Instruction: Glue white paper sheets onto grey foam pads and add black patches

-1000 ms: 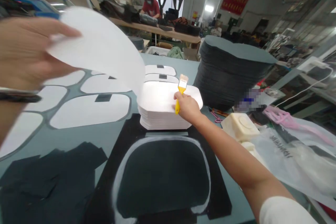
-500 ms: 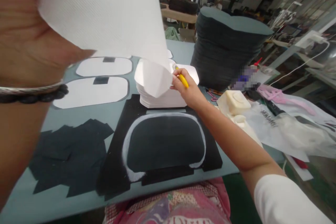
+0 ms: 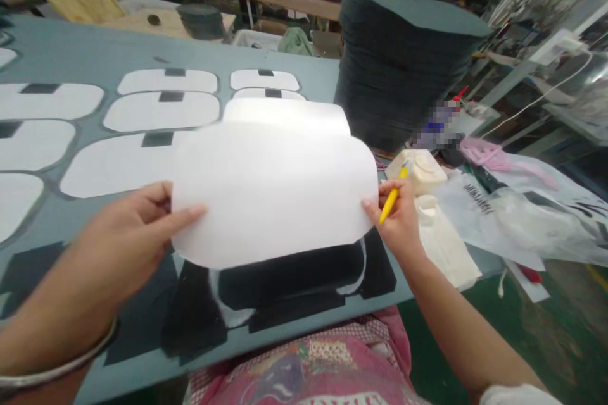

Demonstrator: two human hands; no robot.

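Observation:
A white rounded sheet (image 3: 275, 190) is stretched between my two hands above a black board (image 3: 190, 310). My left hand (image 3: 142, 228) pinches its left edge, thumb on top. At the right edge, my right hand (image 3: 396, 212) grips the sheet between thumb and fingers and also holds a yellow pen-like tool (image 3: 392, 199). Beneath the sheet, a whitish curved band (image 3: 232, 316) outlines a dark rounded area on the board; its upper part is hidden. Just behind the held sheet shows the top of a white stack (image 3: 289, 112).
White rounded pieces with dark patches (image 3: 161, 111) lie in rows at the left and back. A tall stack of dark sheets (image 3: 403, 69) stands behind my right hand. Dark pieces (image 3: 142, 310) lie front left. A cream container (image 3: 418, 168) and plastic bags (image 3: 527, 234) are at the right.
The white sheet has come down from close before the camera to above the black board. My left hand has lowered with it. My right hand has moved right, from the stack to the sheet's right edge.

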